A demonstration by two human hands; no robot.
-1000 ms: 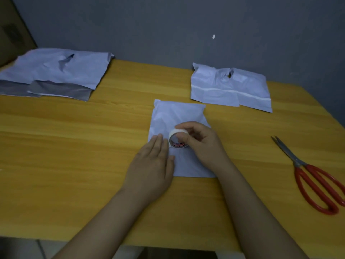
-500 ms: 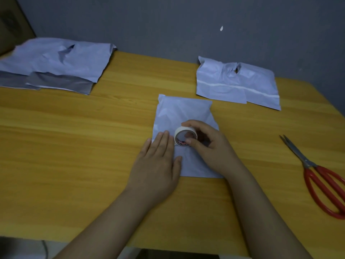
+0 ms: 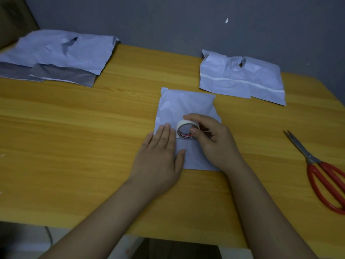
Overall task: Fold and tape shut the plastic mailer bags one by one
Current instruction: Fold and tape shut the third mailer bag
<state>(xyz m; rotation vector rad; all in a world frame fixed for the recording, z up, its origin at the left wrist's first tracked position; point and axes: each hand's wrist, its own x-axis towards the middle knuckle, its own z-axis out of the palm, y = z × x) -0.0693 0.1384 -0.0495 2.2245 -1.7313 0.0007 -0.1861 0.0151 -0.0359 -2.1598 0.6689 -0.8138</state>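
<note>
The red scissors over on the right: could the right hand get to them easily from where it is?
Probably yes. The scissors lie on bare table with nothing between them and the right hand, but it grips the tape roll and must drop that first.

Bare table (image 3: 84, 137) is lying open left of the folded mailer (image 3: 184, 107). Scissors (image 3: 321, 169) are blocking the right side; 2 mailer piles (image 3: 61, 55) (image 3: 240, 77) are occupying the far edge.
</note>
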